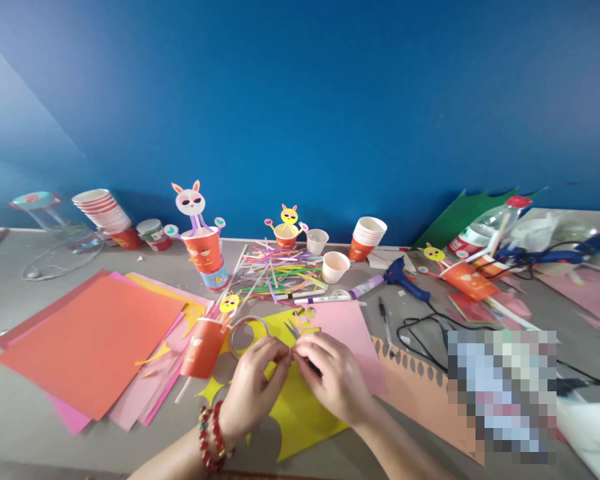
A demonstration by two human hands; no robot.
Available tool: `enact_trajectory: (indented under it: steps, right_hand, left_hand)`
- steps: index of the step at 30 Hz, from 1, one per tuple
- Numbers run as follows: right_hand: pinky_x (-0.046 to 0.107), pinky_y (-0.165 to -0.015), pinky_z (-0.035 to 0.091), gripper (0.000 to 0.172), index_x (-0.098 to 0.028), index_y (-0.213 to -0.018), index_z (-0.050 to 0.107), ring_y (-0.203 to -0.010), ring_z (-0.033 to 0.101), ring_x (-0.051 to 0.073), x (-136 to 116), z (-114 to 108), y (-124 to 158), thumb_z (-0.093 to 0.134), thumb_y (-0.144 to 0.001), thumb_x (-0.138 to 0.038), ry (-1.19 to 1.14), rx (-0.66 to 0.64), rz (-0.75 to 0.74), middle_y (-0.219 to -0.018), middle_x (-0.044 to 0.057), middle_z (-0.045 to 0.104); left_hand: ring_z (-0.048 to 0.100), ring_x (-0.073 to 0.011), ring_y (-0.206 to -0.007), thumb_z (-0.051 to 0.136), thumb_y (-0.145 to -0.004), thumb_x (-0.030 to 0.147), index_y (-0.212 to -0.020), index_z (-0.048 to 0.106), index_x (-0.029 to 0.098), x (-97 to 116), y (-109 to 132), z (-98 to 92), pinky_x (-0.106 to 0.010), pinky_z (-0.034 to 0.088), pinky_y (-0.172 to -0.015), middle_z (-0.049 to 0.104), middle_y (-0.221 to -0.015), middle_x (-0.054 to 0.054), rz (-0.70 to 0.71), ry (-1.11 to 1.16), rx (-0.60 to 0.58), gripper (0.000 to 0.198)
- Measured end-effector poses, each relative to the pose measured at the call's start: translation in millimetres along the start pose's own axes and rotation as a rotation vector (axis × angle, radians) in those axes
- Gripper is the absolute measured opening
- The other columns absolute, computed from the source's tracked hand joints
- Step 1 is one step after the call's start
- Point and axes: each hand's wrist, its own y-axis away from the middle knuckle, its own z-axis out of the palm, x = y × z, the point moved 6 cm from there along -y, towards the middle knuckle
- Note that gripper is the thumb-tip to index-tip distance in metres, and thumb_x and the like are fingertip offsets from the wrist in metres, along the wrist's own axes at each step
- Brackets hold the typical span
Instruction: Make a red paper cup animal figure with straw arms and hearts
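My left hand (260,380), with red beads at the wrist, is closed in a pinch above a yellow paper sheet (305,417). Its fingertips meet those of my right hand (333,373); whatever small thing lies between them is too small to make out. Scissors (293,329) with dark handles show at my right hand, blades pointing away, the handles partly under its fingers. A roll of tape (234,339) lies behind my left hand. Just left stands a tilted red cup (203,350) with a yellow bunny face (229,303).
Orange and pink sheets (95,340) lie left. Behind are straws (275,270), a white bunny cup (203,250) and stacked cups (367,237). A blue glue gun (405,280), its black cable, a pen (384,319) and a bottle (490,223) are right.
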Motion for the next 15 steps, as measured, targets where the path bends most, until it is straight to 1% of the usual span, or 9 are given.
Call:
enact_trajectory:
  steps: [4, 7, 11, 15]
  right_hand:
    - [0.037, -0.073, 0.057, 0.015, -0.019, -0.097, 0.063, -0.083, 0.069, 0.024, -4.5, 0.0, 2.1, 0.053, -0.095, -0.008, 0.098, -0.009, -0.055, -0.092, 0.009, 0.073]
    - [0.039, -0.075, 0.058, 0.014, -0.019, -0.105, 0.064, -0.087, 0.069, 0.026, -3.4, -1.2, 0.9, 0.058, -0.094, -0.012, 0.084, -0.018, -0.049, -0.097, 0.01, 0.074]
    - [0.037, -0.08, 0.059, 0.017, -0.021, -0.1, 0.066, -0.086, 0.069, 0.023, 0.1, -4.8, -2.3, 0.057, -0.093, -0.009, -0.007, 0.005, -0.02, -0.095, 0.008, 0.074]
    - [0.036, -0.079, 0.059, 0.016, -0.021, -0.095, 0.067, -0.084, 0.07, 0.022, 2.4, -5.0, -3.0, 0.057, -0.093, -0.009, -0.039, 0.009, -0.005, -0.092, 0.008, 0.074]
  left_hand:
    - [0.058, -0.0174, -0.075, 0.047, -0.097, 0.017, -0.08, 0.054, 0.019, -1.2, -0.9, -0.9, -0.027, 0.045, -0.07, 0.061, -0.079, -0.004, -0.023, 0.034, 0.005, 0.018]
    - [0.059, -0.0172, -0.076, 0.047, -0.098, 0.018, -0.082, 0.056, 0.019, -1.2, -2.2, -3.0, -0.027, 0.045, -0.071, 0.062, -0.08, -0.004, -0.038, 0.052, 0.013, 0.019]
    - [0.059, -0.0177, -0.077, 0.048, -0.097, 0.016, -0.083, 0.057, 0.018, -1.6, -2.0, -2.8, -0.027, 0.045, -0.071, 0.063, -0.081, -0.004, -0.026, 0.026, 0.002, 0.016]
    - [0.058, -0.0186, -0.075, 0.048, -0.095, 0.015, -0.083, 0.057, 0.018, -1.3, -0.3, -1.1, -0.028, 0.045, -0.069, 0.061, -0.079, -0.005, 0.01, -0.038, -0.004, 0.016]
